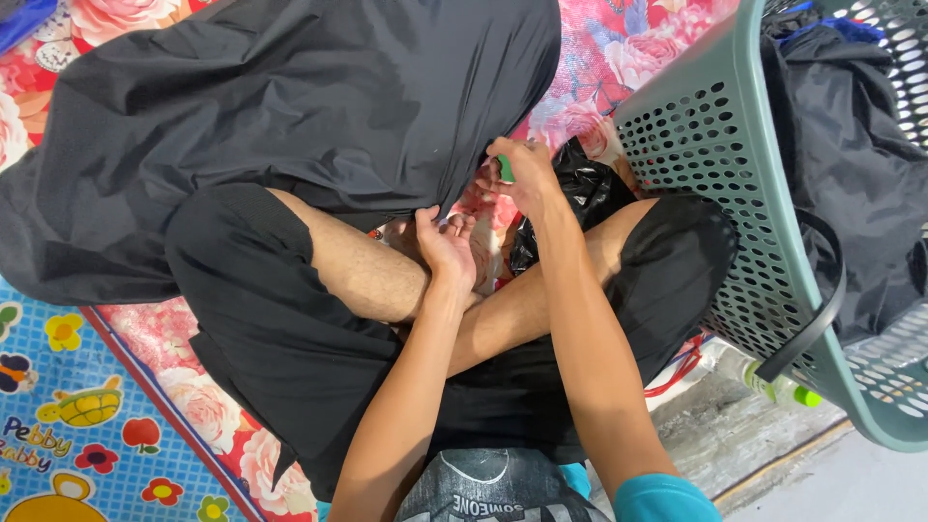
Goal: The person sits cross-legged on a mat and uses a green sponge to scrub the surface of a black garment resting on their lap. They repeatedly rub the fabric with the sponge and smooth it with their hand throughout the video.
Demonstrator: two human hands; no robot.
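at the hem corner of the black garment [290,106], just above the crossed legs: right hand [517,174] curled shut, fingers [503,150] pinching a small green tool [506,168] — kind too small to tell, perhaps a thread snipper — held right against the cloth's hanging point. left hand [445,242] just below and beside it, fingers [462,224] half curled, thumb up against the tip of the fabric, seemingly gripping or steadying that corner; exact pinch partly hidden by the cloth.

outward from there: garment spread wide over the left knee and across the floral mat [628,48], mostly flat, one corner drawn down toward the hands. crumpled black plastic bag [590,188] tucked behind the right wrist, touching the right knee. green perforated laundry basket [735,193] just beside the right leg, with more dark clothing [851,145] heaped inside and a black strap hanging over its rim. small green-capped bottle [778,387] on the concrete floor under the basket's edge. blue cartoon-printed mat [68,406] at the lower left.

by the look of it, midway through one piece — only this one corner under the tool, rest of the hem untouched as far as visible. no finished, folded pile in sight, and a basket holding clothes, so likely plenty left.
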